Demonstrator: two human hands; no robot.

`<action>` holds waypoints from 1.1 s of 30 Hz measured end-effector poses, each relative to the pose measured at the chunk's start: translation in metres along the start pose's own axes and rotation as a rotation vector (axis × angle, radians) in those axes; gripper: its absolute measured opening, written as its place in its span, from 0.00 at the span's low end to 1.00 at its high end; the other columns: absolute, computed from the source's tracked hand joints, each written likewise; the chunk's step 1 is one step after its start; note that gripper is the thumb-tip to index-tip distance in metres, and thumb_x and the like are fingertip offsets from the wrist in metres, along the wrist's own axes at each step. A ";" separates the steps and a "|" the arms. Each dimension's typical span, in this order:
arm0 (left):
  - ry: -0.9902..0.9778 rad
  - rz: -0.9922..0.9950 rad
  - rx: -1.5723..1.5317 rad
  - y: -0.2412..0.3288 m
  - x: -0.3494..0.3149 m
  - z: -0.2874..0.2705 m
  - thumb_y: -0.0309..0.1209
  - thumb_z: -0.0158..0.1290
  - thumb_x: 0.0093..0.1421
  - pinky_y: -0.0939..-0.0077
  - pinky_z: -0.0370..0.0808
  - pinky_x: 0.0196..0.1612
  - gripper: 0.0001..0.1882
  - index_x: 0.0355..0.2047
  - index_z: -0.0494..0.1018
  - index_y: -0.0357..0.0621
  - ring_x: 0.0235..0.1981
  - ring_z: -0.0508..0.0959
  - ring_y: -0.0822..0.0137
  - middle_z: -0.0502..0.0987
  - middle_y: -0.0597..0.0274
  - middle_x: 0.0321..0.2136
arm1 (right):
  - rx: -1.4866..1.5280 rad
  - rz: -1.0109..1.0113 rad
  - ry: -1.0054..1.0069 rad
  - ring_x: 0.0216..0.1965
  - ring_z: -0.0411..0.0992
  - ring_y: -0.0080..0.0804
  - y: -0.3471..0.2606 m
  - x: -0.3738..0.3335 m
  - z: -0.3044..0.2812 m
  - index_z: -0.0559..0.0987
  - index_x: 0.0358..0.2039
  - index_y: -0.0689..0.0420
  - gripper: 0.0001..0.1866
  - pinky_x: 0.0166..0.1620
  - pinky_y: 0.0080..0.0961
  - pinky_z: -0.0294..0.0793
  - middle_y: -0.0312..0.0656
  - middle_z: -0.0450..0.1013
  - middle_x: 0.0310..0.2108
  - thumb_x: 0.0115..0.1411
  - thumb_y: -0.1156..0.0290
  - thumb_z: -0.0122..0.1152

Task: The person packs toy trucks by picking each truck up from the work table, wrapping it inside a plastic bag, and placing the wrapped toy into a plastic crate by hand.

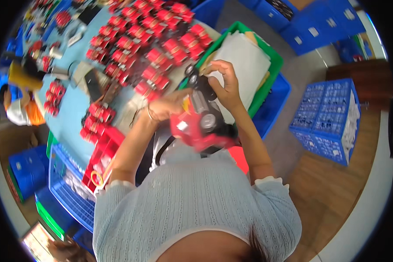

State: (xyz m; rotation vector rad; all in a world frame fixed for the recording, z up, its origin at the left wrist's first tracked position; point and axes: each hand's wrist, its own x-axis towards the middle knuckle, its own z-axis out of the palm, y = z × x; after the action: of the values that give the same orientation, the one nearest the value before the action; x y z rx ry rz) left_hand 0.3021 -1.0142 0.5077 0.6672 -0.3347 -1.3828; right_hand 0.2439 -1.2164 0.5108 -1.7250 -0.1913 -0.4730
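Observation:
A red toy truck (185, 126) with a black chassis and grey-hubbed wheels is held in front of my chest. It is tilted with its wheels and underside toward the right, and its near end is smeared by motion. My left hand (163, 108) grips the truck's left side, fingers closed against the red body. On the other side, my right hand (226, 85) has its thumb and index finger bent around the black chassis by the wheels at the far end. Whether a small part sits between those fingertips is too fine to make out.
Several rows of red toy trucks (139, 32) cover the pale blue table (76, 139). A green crate (273, 65) with white sheets stands at the right, over a blue bin (281, 94). Farther right is a blue basket (323, 118). A red tray (102, 153) lies near-left.

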 end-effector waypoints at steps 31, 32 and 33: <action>0.411 0.374 0.870 -0.046 0.237 0.003 0.25 0.48 0.53 0.66 0.62 0.52 0.16 0.43 0.64 0.38 0.48 0.67 0.62 0.68 0.51 0.45 | -0.245 -0.142 -0.593 0.50 0.67 0.38 0.158 -0.144 -0.079 0.71 0.44 0.57 0.16 0.57 0.35 0.61 0.45 0.67 0.48 0.53 0.76 0.49; 0.578 0.184 0.653 -0.081 0.240 -0.034 0.26 0.48 0.53 0.67 0.62 0.52 0.16 0.44 0.64 0.38 0.48 0.67 0.63 0.68 0.53 0.45 | -0.355 -0.257 -0.628 0.50 0.67 0.36 0.162 -0.148 -0.078 0.71 0.43 0.57 0.15 0.56 0.35 0.63 0.44 0.68 0.47 0.53 0.76 0.49; 0.727 -0.004 0.426 -0.109 0.237 -0.060 0.27 0.47 0.54 0.67 0.62 0.52 0.17 0.45 0.64 0.39 0.47 0.67 0.65 0.69 0.55 0.45 | -0.339 -0.259 -0.643 0.50 0.67 0.36 0.159 -0.147 -0.077 0.71 0.43 0.57 0.15 0.56 0.35 0.63 0.44 0.68 0.47 0.53 0.76 0.49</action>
State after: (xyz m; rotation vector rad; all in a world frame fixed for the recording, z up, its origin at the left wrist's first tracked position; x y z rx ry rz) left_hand 0.2935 -1.2347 0.3560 1.4630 -0.0373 -0.9881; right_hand 0.1558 -1.3049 0.3181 -2.1566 -0.8426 -0.1200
